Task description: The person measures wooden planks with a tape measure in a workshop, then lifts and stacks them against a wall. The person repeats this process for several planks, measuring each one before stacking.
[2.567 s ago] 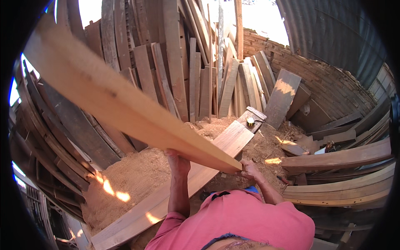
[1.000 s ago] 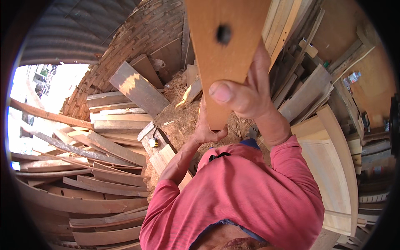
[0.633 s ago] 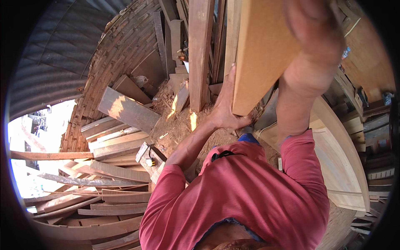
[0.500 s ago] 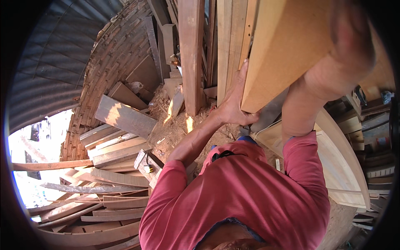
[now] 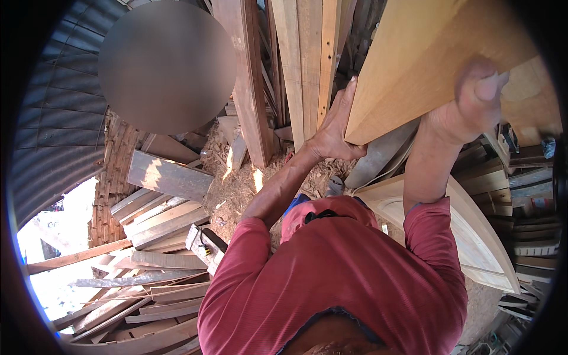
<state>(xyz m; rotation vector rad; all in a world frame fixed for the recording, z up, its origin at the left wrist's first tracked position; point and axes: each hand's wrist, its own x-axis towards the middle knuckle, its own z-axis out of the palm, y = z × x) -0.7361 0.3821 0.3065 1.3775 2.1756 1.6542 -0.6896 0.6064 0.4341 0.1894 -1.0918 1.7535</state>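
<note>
A large light-brown wooden board (image 5: pixel 426 65), thick at its end, rises in front of me and runs up out of view. My left hand (image 5: pixel 336 133) grips its lower left corner, thumb under the bottom and fingers stretched up along the side. Farther right, my right hand (image 5: pixel 473 103) holds the lower edge, its thumb toward me; its other fingers are mostly hidden behind the board. The board is tilted, its lower corner near my left palm.
Upright planks (image 5: pixel 305 71) and a dark reddish post (image 5: pixel 248 89) stand ahead. Sawdust (image 5: pixel 228 204) covers the floor. Stacked offcuts (image 5: pixel 165 219) lie left; a curved pale wooden panel (image 5: pixel 473 236) leans at right. A grey blurred disc hides the upper left.
My view has shifted, so the upright planks sit farther left. The right hand appears lower and less blurred. Both hands keep hold of the board.
</note>
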